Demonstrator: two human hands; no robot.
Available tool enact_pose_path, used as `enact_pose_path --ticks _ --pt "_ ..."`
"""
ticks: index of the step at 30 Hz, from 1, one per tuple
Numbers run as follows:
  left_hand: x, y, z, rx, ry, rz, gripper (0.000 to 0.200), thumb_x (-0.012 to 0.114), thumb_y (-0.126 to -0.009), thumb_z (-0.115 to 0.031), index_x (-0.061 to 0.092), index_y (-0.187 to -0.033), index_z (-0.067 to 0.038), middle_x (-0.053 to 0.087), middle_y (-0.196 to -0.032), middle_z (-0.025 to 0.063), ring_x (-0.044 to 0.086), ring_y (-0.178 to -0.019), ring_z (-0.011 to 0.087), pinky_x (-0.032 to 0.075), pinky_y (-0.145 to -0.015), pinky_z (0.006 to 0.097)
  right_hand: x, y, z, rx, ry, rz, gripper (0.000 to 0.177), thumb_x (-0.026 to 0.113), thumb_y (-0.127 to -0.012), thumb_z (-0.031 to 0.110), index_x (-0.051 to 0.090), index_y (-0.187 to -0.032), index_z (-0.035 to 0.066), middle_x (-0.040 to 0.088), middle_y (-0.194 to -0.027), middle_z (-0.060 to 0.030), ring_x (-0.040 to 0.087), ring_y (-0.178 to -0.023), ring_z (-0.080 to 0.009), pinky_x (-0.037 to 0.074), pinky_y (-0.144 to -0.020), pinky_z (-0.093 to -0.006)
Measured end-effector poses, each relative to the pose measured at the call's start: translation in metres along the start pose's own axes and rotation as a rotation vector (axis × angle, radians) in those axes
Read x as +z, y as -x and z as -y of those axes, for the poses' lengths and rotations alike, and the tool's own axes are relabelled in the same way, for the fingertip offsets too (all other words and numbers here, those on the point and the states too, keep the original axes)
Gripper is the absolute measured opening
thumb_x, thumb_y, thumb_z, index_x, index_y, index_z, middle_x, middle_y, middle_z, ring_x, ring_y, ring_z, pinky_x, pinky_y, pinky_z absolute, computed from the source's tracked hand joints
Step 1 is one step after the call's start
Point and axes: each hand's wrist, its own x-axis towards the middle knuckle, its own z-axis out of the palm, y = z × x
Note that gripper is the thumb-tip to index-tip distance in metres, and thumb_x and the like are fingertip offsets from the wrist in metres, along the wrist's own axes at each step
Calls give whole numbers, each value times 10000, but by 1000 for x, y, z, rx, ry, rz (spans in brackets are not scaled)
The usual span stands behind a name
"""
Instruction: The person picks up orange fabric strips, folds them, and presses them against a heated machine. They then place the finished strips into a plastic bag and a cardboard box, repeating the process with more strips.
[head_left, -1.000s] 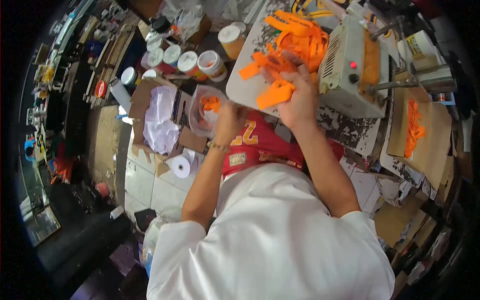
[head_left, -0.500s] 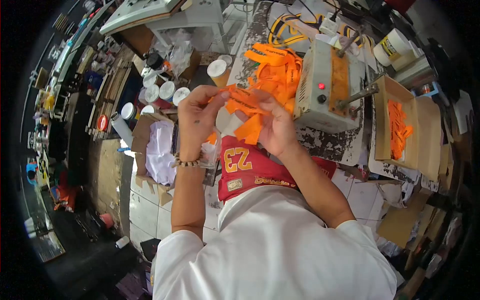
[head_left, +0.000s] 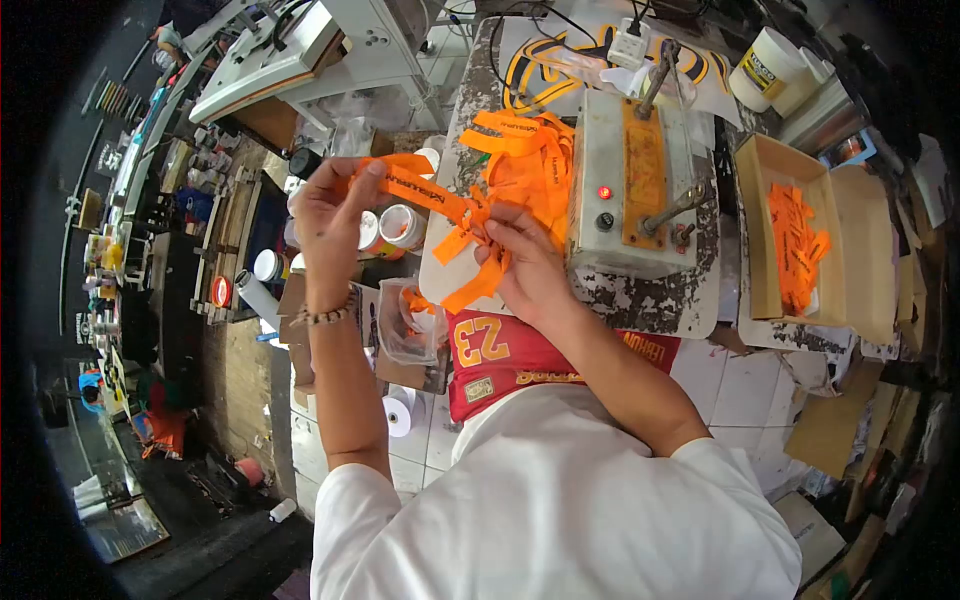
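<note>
An orange printed ribbon (head_left: 425,190) is stretched between my two hands, its dark lettering facing up. My left hand (head_left: 332,215) pinches one end between thumb and fingers. My right hand (head_left: 528,262) grips the bunched other end, with short orange tails hanging below its fingers. A heap of orange ribbons (head_left: 530,165) lies on the worn table just beyond my right hand. Beside the heap stands a grey machine box (head_left: 600,240) with a lit red lamp and metal posts. Parts of the ribbon inside my right fingers are hidden.
At the right, an open cardboard box (head_left: 755,250) holds more orange strips (head_left: 795,250). Several paint tubs (head_left: 402,228) stand left of the table. A plastic bag (head_left: 412,330) with orange pieces hangs near the table's left edge. A white tub (head_left: 768,68) stands at the back right.
My left hand has moved away to the left, and the ribbon between my hands is drawn out longer. My right hand has shifted slightly left and down. The view has shifted a little.
</note>
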Motion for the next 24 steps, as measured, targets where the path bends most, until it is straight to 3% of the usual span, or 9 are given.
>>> enact_pose_path --ticks 5,9,11,13,15,18,19,22,24 --pt "-1 28 22 81 -37 -272 135 688 -903 -113 638 -924 11 653 -822 34 611 -692 74 515 -628 203 14 -2 -1 -63 79 -93 162 543 -942 -7 553 -1096 43 587 -1073 -95 625 -1005 -226 567 -810 -323" --pt "-6 45 -2 164 -102 -437 52 622 -907 20 622 -956 36 657 -887 67 632 -754 102 544 -677 247 19 4 2 -70 58 -73 147 560 -924 -33 565 -1059 25 600 -1060 -96 619 -1001 -204 562 -893 -356" --pt "-12 54 -6 170 -360 -215 100 553 -920 62 627 -981 34 654 -916 66 638 -787 109 541 -686 242 30 11 5 -69 55 -63 151 560 -927 -27 558 -1068 26 596 -1061 -93 624 -993 -205 557 -906 -362" --pt "-3 66 2 79 -288 -6 201 494 -915 102 643 -1037 44 638 -952 65 627 -825 111 519 -732 243 37 16 6 -79 51 -54 154 560 -931 -22 552 -1077 28 592 -1062 -90 629 -985 -206 553 -919 -367" --pt "15 81 11 -116 -90 64 198 521 -909 93 655 -1047 46 641 -966 67 625 -832 111 506 -750 246 41 20 1 -141 110 35 159 559 -940 -2 532 -1093 30 587 -1055 -83 627 -993 -200 542 -942 -370" --pt "33 94 11 -241 128 54 165 578 -902 57 666 -1040 45 644 -974 58 625 -841 110 498 -747 242 41 28 -1 -202 278 30 156 557 -946 8 520 -1095 33 590 -1050 -79 624 -1015 -196 533 -940 -353" --pt "37 98 11 -239 132 57 165 578 -902 57 666 -1040 45 644 -974 58 625 -841 110 498 -747 242 41 31 -1 -206 281 29 156 557 -946 8 520 -1095 33 590 -1050 -79 624 -1015 -196 533 -940 -353" --pt "51 110 8 -234 92 85 231 750 -810 -16 675 -1021 39 651 -964 44 617 -851 101 496 -749 236 40 41 0 -253 327 -12 129 554 -954 23 521 -1078 30 592 -1036 -71 625 -1032 -190 527 -907 -324" --pt "50 116 20 -237 43 154 246 765 -789 -11 679 -1014 36 653 -954 53 619 -852 101 498 -750 236 34 50 1 -263 335 14 131 582 -946 26 543 -1071 11 597 -1026 -50 582 -976 -103 475 -876 -251"
